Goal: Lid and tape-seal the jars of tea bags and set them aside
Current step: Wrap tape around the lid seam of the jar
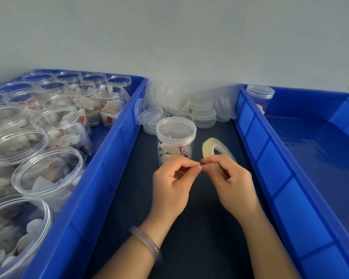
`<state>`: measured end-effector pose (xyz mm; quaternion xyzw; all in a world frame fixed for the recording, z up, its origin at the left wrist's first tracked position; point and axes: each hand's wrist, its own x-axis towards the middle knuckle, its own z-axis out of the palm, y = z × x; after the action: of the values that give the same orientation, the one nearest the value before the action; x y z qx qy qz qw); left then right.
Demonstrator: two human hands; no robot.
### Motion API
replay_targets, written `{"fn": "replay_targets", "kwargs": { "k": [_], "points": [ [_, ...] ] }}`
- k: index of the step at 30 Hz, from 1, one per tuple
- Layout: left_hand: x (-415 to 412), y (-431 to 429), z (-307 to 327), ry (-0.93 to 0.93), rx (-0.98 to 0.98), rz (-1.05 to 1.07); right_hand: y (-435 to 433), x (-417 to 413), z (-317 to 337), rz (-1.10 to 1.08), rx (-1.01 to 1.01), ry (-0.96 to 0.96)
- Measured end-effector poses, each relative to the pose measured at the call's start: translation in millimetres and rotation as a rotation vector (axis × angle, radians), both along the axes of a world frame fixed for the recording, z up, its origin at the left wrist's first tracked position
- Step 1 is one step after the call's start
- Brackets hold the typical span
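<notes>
1. Pinching over the near bench (199, 228), the left hand (172, 178) fingers nip what I take to be the loose end of the tape roll (210, 147). The right hand (228, 178) grips the roll itself. It's thin, sticky film, so I'd hold it by the edges.
2. Just behind stands the lidded jar (175, 137) of tea bags. I judge it light, slick plastic, best grasped round its wall.
3. The left bin (109, 158) holds open jars (48, 172) of tea bags, and the right bin (270, 158) holds one finished jar (260, 95) in its far corner. Spare lids (189, 105) are piled at the back.

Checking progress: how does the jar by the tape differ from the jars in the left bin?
The jar by the tape has its lid on and stands alone on the dark mat; the jars in the left bin are open and packed together. Same clear plastic.
</notes>
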<state>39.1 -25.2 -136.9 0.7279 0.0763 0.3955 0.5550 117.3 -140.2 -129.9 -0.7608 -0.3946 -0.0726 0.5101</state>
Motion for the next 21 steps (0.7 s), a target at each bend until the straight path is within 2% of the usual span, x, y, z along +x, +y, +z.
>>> {"fn": "replay_targets", "kwargs": {
  "k": [2,5,6,9,16,21],
  "points": [
    [-2,2,7,-0.006,0.117,0.045,-1,3,5,-0.054,-0.033,-0.033],
    [5,22,19,-0.083,0.302,0.312,3,16,20,-0.134,-0.11,0.004],
    [8,33,21,-0.039,0.323,0.335,6,21,24,-0.14,-0.156,-0.015],
    [20,51,23,0.212,0.27,0.097,17,30,35,-0.1,-0.287,-0.08],
    [31,67,10,0.137,0.212,-0.053,29,41,40,-0.029,-0.391,-0.069],
    [32,69,6,0.169,0.237,-0.032,33,43,38,-0.046,-0.366,-0.047]
  ]
}}
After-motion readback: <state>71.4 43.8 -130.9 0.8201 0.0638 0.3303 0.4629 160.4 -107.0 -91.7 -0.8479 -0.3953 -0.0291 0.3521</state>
